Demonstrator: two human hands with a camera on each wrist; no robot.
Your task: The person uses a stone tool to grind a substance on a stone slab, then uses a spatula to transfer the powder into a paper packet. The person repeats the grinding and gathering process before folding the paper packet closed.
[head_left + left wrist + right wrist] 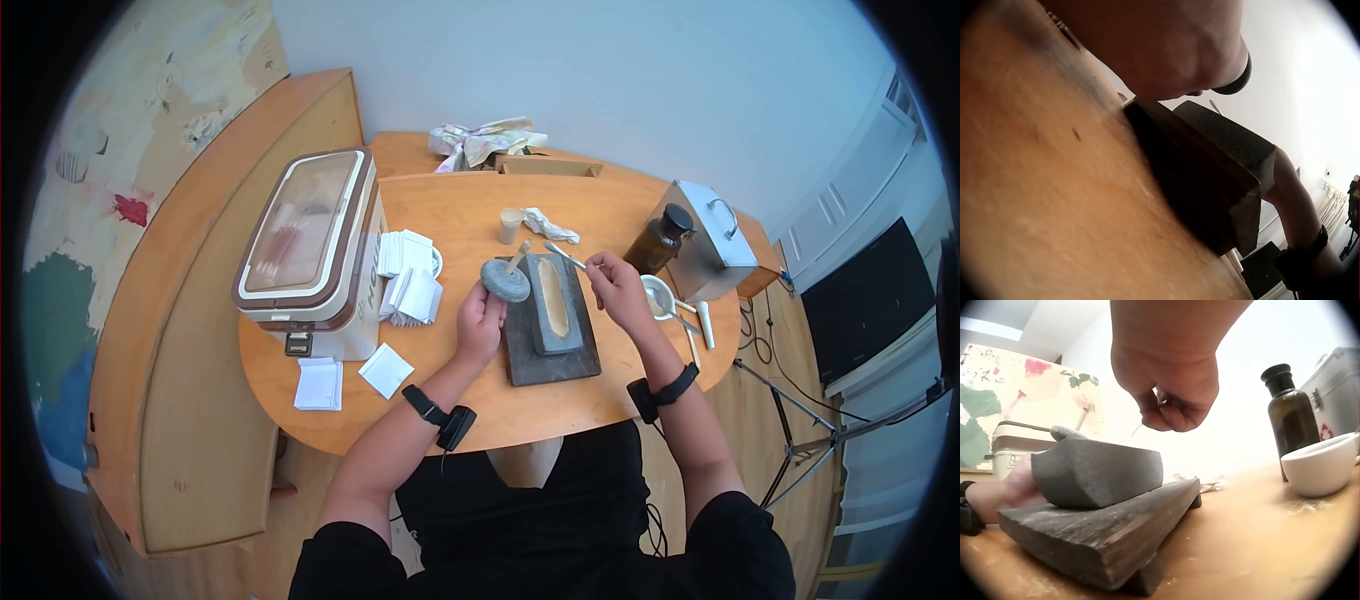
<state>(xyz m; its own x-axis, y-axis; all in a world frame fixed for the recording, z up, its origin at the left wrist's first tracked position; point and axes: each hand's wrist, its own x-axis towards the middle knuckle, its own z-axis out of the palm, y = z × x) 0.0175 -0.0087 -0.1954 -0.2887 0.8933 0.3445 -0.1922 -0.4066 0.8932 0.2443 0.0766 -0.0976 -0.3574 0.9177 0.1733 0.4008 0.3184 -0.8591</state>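
My left hand (478, 328) grips a grey stone grinding wheel (506, 281) from below, holding it tilted beside the trough. A short wooden handle (519, 257) sticks out of its far side. Between my hands a grey stone trough (575, 338), with pale powder (553, 300) lying in its hollow, sits on a dark footed board (553, 370). My right hand (620, 291) pinches a thin tool (566, 256) with a pale tip, held above the trough's far right corner. In the right wrist view the right hand (1169, 387) has its fingers curled; only a sliver of the tool shows.
Left stand a brown-and-white lidded box (355, 300) and stacks of white paper packets (410, 290). Behind the trough are a small cup (510, 226) and crumpled tissue (552, 227). Right are a brown bottle (652, 248), a white mortar (1319, 472), a pestle (706, 325) and a metal case (715, 255).
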